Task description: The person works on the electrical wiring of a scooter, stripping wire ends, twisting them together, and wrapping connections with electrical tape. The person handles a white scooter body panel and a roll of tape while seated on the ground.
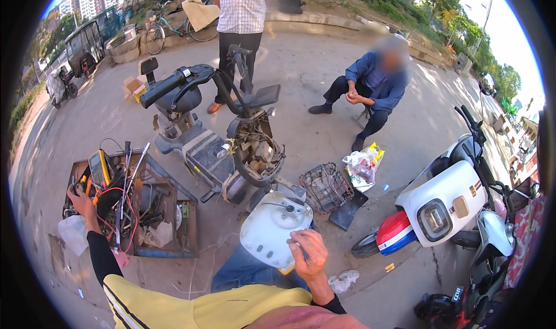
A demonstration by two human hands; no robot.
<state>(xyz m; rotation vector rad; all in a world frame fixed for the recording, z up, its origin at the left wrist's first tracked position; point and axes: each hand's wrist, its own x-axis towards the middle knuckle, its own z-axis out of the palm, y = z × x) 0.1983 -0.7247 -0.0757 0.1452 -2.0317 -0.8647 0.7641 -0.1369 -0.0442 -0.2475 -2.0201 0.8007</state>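
My left hand [84, 206] reaches into the left end of an open toolbox [193, 228], its fingers apart beside orange-handled tools [88, 186]. Whether a fingertip touches one is hard to see. A yellow multimeter [99, 168] and red wire [135, 232] lie near it. My right hand [310, 254] is closed with thumb and fingers together over a white plastic scooter panel [269, 228]; anything pinched there is too small to make out. This panel rests above my jeans-clad legs. Just beyond it stands an electric scooter [211, 155] with its front opened and tangled wiring [260, 149] exposed.
A wire basket [326, 187], a dark flat piece [349, 209] and a plastic bag [364, 167] lie on the pavement right of the scooter. A white scooter [443, 201] is parked at right. One person [243, 10] stands behind; another [376, 83] sits.
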